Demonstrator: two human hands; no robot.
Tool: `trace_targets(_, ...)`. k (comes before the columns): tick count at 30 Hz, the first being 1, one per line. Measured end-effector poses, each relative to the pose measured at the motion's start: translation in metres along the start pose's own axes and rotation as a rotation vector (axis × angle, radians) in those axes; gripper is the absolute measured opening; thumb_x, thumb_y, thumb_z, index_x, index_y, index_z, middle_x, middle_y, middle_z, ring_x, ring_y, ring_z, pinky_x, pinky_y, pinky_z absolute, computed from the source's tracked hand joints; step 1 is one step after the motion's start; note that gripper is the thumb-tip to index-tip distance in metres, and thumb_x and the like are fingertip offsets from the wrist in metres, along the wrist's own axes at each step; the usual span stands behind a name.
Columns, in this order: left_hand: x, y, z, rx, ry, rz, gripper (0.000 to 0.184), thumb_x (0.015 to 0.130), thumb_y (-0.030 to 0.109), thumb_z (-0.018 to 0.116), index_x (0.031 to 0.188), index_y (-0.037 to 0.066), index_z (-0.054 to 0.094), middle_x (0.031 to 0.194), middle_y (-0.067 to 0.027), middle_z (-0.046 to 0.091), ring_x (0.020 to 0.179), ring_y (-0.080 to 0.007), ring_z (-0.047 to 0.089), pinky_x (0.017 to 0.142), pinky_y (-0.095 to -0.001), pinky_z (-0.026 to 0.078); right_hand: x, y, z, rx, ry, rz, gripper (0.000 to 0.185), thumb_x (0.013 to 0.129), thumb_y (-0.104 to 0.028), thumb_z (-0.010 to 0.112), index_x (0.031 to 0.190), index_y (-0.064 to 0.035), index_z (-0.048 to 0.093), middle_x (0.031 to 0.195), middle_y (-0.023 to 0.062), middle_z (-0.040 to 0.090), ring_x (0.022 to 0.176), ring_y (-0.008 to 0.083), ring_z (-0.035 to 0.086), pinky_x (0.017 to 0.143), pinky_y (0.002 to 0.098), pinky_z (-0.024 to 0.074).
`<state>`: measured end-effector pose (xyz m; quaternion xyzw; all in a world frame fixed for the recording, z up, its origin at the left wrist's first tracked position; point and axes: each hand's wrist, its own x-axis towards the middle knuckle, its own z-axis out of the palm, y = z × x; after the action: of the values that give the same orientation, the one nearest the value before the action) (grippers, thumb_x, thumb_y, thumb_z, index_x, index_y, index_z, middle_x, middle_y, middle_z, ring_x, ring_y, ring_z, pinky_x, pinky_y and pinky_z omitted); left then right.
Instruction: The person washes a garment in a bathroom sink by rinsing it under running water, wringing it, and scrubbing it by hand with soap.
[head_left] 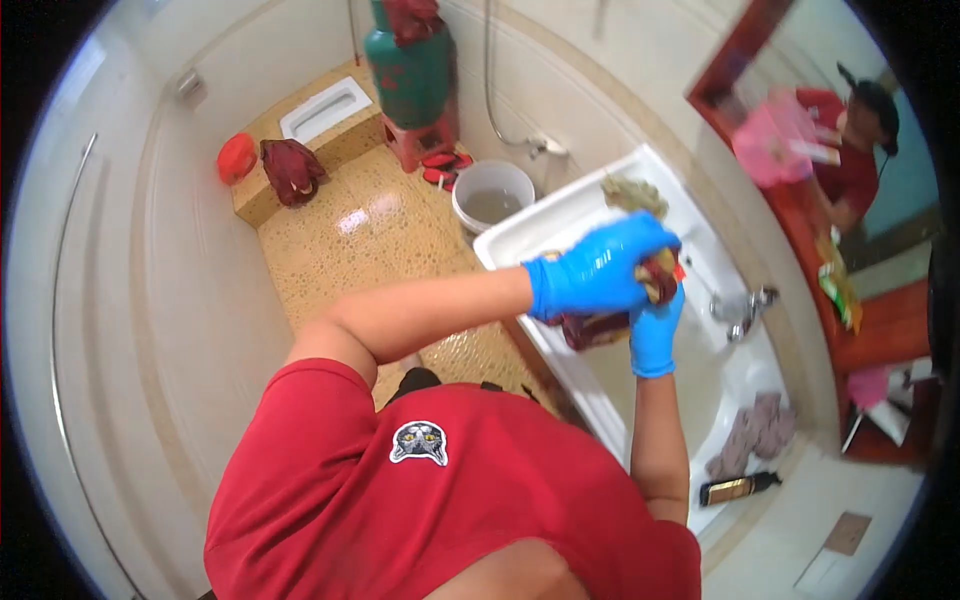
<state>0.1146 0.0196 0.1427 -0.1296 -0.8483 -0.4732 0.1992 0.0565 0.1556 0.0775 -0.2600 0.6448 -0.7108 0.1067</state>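
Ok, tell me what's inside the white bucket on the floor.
The white bucket holds murky, greyish liquid, its surface partway down the wall. Anything below that surface can't be made out, and neither can the bucket's bottom, because the liquid covers both.

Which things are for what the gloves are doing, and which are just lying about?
In use, it seems:
left glove
right glove
red-and-yellow cloth
sink underneath

Just lying about, probably:
grey cloth
black bottle
dark red cloth on the ledge

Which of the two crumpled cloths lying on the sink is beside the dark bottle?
The greyish-mauve cloth: it lies right by the black-and-gold bottle, whereas the greenish cloth lies at the sink's other end.
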Motion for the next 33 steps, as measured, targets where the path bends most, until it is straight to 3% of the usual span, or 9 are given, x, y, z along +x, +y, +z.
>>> trace_targets(3,-0.023,-0.022,-0.043,0.084,0.016,0.095,0.068,0.072,0.027,0.07,0.132,0.011,0.042,0.139,-0.0221,0.031,0.117,-0.0403,0.046,0.1,-0.0395,0.038,0.021,0.0,0.026,-0.136,0.048,-0.045,0.035,0.085,-0.007,0.057,0.119,-0.0019,0.05,0.116,0.0082,0.055,0.104,0.0186,0.055,0.092,0.0337,0.0452)
trace_targets(6,-0.06,-0.057,-0.111,0.223,0.184,0.061,0.068,0.076,0.032,0.069,0.133,0.01,0.041,0.14,-0.0203,0.034,0.12,-0.0362,0.045,0.101,-0.039,0.037,0.063,0.0,0.037,-0.076,0.179,-0.141,0.034,0.088,-0.012,0.054,0.121,-0.003,0.049,0.118,0.0086,0.055,0.105,0.0196,0.055,0.091,0.0365,0.0463)
trace_targets(10,-0.159,-0.147,-0.22,0.014,0.381,-0.363,0.052,0.082,0.03,0.064,0.127,0.009,0.05,0.12,-0.0151,0.056,0.11,-0.0249,0.055,0.094,-0.0361,0.043,0.115,-0.066,0.082,0.049,0.228,-0.14,0.033,0.089,-0.013,0.051,0.121,-0.0045,0.05,0.119,0.0077,0.054,0.107,0.0218,0.054,0.093,0.0376,0.0448)
trace_targets(12,-0.204,-0.142,-0.273,-0.071,0.442,-0.69,0.046,0.084,0.028,0.062,0.123,0.006,0.053,0.112,-0.0129,0.061,0.102,-0.0214,0.059,0.09,-0.0329,0.045,0.144,-0.084,0.106,0.069,0.26,-0.22,0.032,0.088,-0.007,0.052,0.119,-0.0038,0.051,0.117,0.0078,0.055,0.106,0.0211,0.054,0.092,0.0376,0.0455)
trace_targets(13,-0.234,-0.162,-0.288,-0.071,0.524,-0.711,0.046,0.084,0.028,0.062,0.121,0.003,0.054,0.109,-0.0131,0.062,0.099,-0.0214,0.06,0.087,-0.0327,0.046,0.158,-0.095,0.12,0.089,0.215,-0.206,0.03,0.088,-0.007,0.052,0.118,-0.0041,0.053,0.117,0.0069,0.055,0.106,0.02,0.054,0.091,0.0365,0.0455)
trace_targets(20,-0.4,-0.254,-0.333,-0.053,0.836,-0.895,0.037,0.086,0.022,0.061,0.113,-0.003,0.058,0.104,-0.0104,0.063,0.09,-0.0166,0.06,0.077,-0.029,0.049,0.279,-0.079,0.225,0.196,0.315,-0.161,0.03,0.087,-0.015,0.056,0.115,-0.0044,0.056,0.115,0.0075,0.058,0.103,0.0213,0.057,0.09,0.0354,0.0469)
trace_targets(24,-0.463,-0.283,-0.354,-0.163,0.973,-1.012,0.033,0.085,0.017,0.059,0.111,-0.004,0.059,0.102,-0.0108,0.063,0.09,-0.0173,0.061,0.074,-0.0293,0.05,0.358,-0.03,0.3,0.298,0.308,-0.18,0.032,0.082,-0.007,0.062,0.113,-0.0037,0.057,0.111,0.0096,0.06,0.099,0.0245,0.059,0.088,0.039,0.0491)
trace_targets(26,-0.488,-0.298,-0.364,-0.122,1.037,-1.05,0.032,0.085,0.016,0.058,0.11,-0.004,0.059,0.101,-0.0115,0.063,0.09,-0.0179,0.061,0.073,-0.0297,0.051,0.39,-0.007,0.345,0.398,0.303,-0.194,0.03,0.077,0.003,0.063,0.106,-0.0035,0.061,0.102,0.0083,0.063,0.088,0.0228,0.062,0.079,0.037,0.0527)
trace_targets(33,-0.57,-0.356,-0.388,-0.11,1.112,-1.408,0.021,0.083,0.016,0.057,0.094,-0.001,0.063,0.083,-0.0084,0.063,0.071,-0.0154,0.059,0.064,-0.0296,0.05,0.516,0.063,0.468,0.422,0.206,-0.288,0.031,0.076,0.007,0.061,0.106,-0.0027,0.061,0.102,0.0078,0.063,0.091,0.0219,0.061,0.081,0.0349,0.051)
